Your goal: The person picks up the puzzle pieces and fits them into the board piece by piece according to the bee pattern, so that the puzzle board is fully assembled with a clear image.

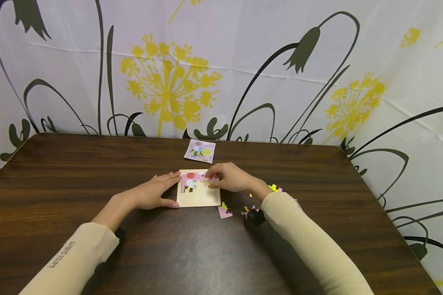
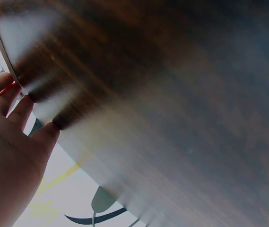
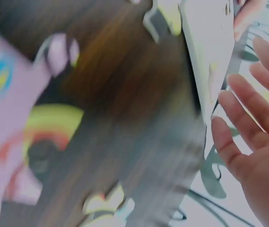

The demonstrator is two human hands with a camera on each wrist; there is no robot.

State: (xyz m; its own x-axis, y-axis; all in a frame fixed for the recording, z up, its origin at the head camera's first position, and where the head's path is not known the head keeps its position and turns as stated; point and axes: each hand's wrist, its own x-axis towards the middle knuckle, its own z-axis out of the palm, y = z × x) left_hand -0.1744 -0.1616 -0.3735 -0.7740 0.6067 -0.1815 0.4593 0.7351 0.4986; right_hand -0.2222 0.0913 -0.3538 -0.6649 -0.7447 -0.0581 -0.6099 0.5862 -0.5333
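A pale wooden puzzle tray lies on the table, with several joined pink pieces along its top and upper left. My left hand rests at the tray's left edge, thumb at the lower corner and fingers straight at the upper one. Over the tray's upper right is my right hand, its fingertips close on the pieces there and partly covering them. In the right wrist view the fingers are loosely bent and spread beside the tray, holding no piece. The left wrist view shows the left fingers extended.
Loose puzzle pieces lie off the tray's lower right corner, with others partly behind the right forearm. A picture card showing a bee sits behind the tray. The brown table meets a flower-printed cloth at its back edge.
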